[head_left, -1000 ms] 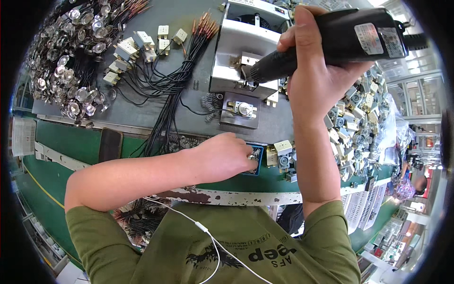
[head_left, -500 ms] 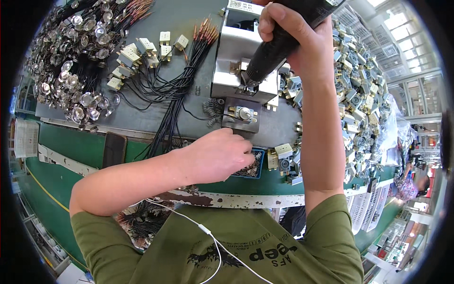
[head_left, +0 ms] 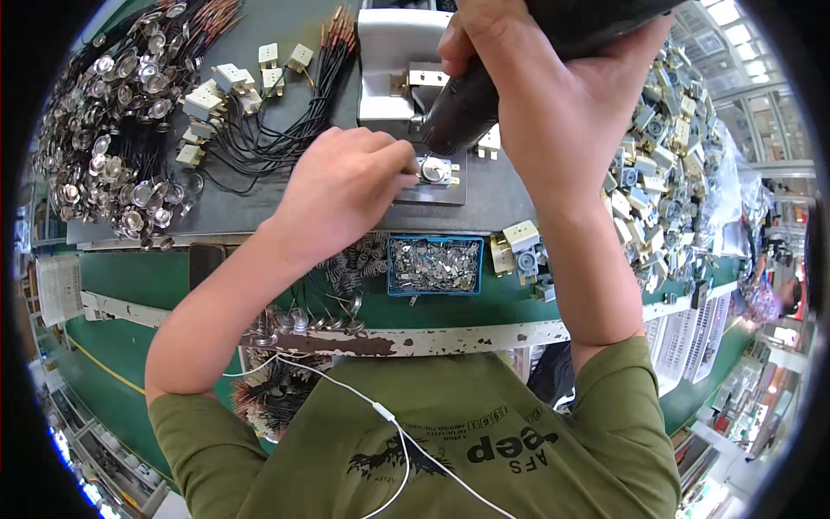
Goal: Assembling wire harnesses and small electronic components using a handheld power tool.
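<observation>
My right hand (head_left: 562,112) grips a black handheld power screwdriver (head_left: 467,108), whose tip slants down toward a small switch-like part (head_left: 434,170) with a round silver centre and brass tabs. That part sits on a dark metal block (head_left: 445,194). From the left, my left hand (head_left: 350,177) reaches to the part's side with its fingers closed together. Whatever they may pinch is hidden behind them. Behind the block stands a silver metal fixture (head_left: 386,105), partly covered by the screwdriver and my right hand.
A blue tray (head_left: 390,275) of small metal pieces lies near the table's front edge, beside loose springs (head_left: 370,253). Black wires (head_left: 285,138) with cream connectors (head_left: 204,100) and round metal caps (head_left: 141,195) fill the left. Many switch-like parts (head_left: 670,208) are heaped at right.
My left hand has moved up from over the blue tray to the part on the block. The screwdriver's tip has shifted from the silver fixture down toward that part. The view has shifted slightly.
</observation>
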A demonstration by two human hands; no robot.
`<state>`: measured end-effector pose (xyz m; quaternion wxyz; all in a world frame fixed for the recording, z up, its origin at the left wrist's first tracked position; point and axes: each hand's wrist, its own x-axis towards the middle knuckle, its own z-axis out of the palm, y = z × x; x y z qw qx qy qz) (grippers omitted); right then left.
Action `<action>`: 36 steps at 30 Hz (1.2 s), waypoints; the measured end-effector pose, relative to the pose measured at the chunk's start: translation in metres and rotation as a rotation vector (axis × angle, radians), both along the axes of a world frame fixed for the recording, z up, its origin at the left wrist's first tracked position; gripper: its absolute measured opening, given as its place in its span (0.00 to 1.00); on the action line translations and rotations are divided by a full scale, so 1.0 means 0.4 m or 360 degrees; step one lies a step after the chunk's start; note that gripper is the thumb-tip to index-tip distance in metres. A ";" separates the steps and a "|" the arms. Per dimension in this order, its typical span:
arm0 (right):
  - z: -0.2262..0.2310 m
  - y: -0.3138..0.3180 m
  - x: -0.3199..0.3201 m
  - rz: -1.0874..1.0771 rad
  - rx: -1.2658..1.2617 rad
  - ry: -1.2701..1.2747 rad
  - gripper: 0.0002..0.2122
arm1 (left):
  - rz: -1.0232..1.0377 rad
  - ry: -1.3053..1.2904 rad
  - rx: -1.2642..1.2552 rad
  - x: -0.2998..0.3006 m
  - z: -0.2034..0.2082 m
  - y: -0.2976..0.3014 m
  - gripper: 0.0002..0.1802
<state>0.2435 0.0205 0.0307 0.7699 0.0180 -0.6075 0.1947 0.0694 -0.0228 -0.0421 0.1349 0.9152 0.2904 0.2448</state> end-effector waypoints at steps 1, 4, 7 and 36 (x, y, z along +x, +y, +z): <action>0.019 -0.037 -0.014 0.0003 -0.0012 0.0011 0.28 | 0.0011 0.0050 0.0045 0.004 -0.011 -0.004 0.07; 0.079 -0.173 -0.048 -0.0512 -0.1326 -0.0211 0.26 | 0.0056 0.0075 0.0104 0.011 -0.041 -0.004 0.08; 0.083 -0.184 -0.058 -0.0672 -0.1344 -0.0209 0.25 | 0.0034 0.0043 0.0156 0.014 -0.055 -0.006 0.07; 0.013 -0.076 -0.018 0.0044 -0.1206 -0.0531 0.34 | 0.0003 -0.0126 -0.0234 -0.005 -0.072 0.010 0.09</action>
